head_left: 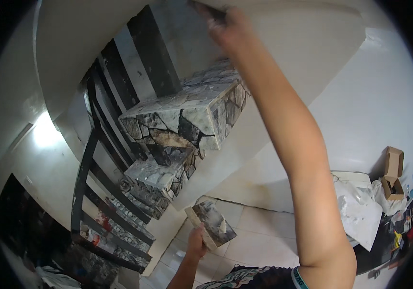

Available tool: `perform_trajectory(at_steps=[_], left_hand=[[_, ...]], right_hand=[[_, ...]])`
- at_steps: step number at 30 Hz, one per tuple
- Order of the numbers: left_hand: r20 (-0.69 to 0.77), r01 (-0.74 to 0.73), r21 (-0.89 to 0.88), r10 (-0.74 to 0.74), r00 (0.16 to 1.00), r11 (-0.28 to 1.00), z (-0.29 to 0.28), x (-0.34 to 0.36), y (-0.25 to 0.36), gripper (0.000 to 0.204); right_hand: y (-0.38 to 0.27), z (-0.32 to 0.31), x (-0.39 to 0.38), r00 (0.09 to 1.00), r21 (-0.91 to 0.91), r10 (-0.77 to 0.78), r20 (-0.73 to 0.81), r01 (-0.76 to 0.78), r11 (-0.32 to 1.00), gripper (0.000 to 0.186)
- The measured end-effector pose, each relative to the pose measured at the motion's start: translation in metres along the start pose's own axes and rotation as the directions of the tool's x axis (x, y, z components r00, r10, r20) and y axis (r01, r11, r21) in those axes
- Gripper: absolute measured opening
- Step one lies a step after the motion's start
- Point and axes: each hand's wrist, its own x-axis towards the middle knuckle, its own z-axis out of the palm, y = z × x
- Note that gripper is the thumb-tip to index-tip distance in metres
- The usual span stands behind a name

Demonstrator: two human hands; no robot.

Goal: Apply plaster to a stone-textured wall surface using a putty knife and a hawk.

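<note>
My left hand (pixel 197 244) is closed on the near side of a rectangular, pan-like holder (pixel 214 224) with pale sides. Its face is smeared grey, and a whitish lump lies on it. My right arm reaches up across the view to the underside of a pale ceiling. Up there my right hand (pixel 233 29) is closed around a dark, flat tool (pixel 210 10), close to the pale surface. Motion blurs this hand, and the top edge of the picture cuts off part of the tool, so its exact kind does not show.
Stone-patterned stair steps (pixel 168 126) with dark upright posts (pixel 153 53) stand ahead and left. A curved black railing (pixel 79 192) runs down the left. At right, a white bin-like item (pixel 358 212) and an open cardboard box (pixel 393 176) sit near assorted clutter. Pale floor tiles (pixel 259 231) lie below.
</note>
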Motion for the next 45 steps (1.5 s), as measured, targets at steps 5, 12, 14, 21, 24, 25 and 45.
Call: perform_trajectory(at_steps=[5, 12, 14, 21, 24, 25, 45], left_hand=[[-0.025, -0.015, 0.016, 0.016, 1.0, 1.0, -0.017, 0.005, -0.006, 0.037], [0.042, -0.001, -0.237, 0.011, 0.999, 0.971, -0.064, 0.012, -0.018, 0.041], [0.005, -0.083, -0.223, 0.086, 0.996, 0.971, -0.065, 0.015, -0.017, 0.04], [0.069, 0.013, -0.185, 0.0, 0.998, 0.983, -0.031, 0.032, -0.013, 0.037], [0.132, 0.028, -0.174, -0.004, 0.991, 0.984, -0.022, 0.039, -0.018, 0.037], [0.141, 0.03, -0.166, -0.006, 0.99, 0.986, -0.02, 0.041, -0.019, 0.037], [0.065, 0.011, -0.111, -0.003, 0.998, 0.994, -0.048, 0.03, 0.011, 0.037]], right_hand=[[0.01, -0.024, 0.038, 0.792, 0.945, 0.525, 0.31, -0.319, -0.078, 0.034], [0.031, -0.131, 0.016, 0.816, 0.877, 0.398, 0.42, -0.251, -0.411, 0.034], [0.012, -0.1, -0.008, 0.803, 0.929, 0.484, 0.349, -0.227, -0.293, 0.032], [0.01, -0.031, -0.015, 0.704, 0.955, 0.65, 0.284, -0.271, -0.123, 0.033], [0.021, -0.02, -0.001, 0.752, 0.934, 0.553, 0.358, -0.29, -0.209, 0.034], [0.022, -0.02, 0.001, 0.753, 0.935, 0.555, 0.354, -0.297, -0.194, 0.034], [-0.017, -0.054, 0.016, 0.745, 0.939, 0.581, 0.327, -0.188, -0.287, 0.035]])
